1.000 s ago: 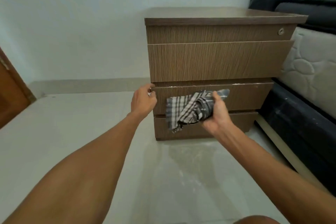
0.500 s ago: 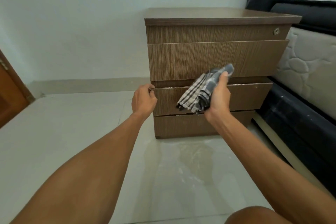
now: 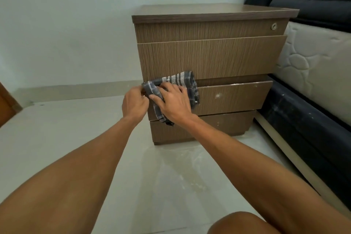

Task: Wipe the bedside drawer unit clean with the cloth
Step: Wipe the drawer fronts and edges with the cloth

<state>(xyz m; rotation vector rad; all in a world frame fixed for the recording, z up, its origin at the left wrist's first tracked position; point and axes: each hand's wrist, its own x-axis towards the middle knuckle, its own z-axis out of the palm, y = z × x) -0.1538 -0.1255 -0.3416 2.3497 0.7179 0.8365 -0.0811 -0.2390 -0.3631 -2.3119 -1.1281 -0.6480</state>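
Note:
A brown wood-grain bedside drawer unit (image 3: 212,57) stands on the floor against the wall. Its middle drawer (image 3: 233,97) sits slightly pulled out, with white dust specks on its front and top edge. My right hand (image 3: 173,103) presses a grey checked cloth (image 3: 180,80) flat against the left end of that drawer's front and top edge. My left hand (image 3: 133,103) grips the drawer's left corner, beside the cloth. The cloth's lower end hangs below my right palm.
A bed with a dark frame (image 3: 307,125) and a white quilted mattress (image 3: 313,62) stands close on the right of the unit. A pale tiled floor (image 3: 66,129) spreads in front, with white dusty smears (image 3: 190,175) below the unit. A wooden door edge (image 3: 5,104) shows at far left.
My right hand carried the cloth from the drawer's middle up and then left to its left end, now pressed flat. My left hand stayed on the drawer's left corner.

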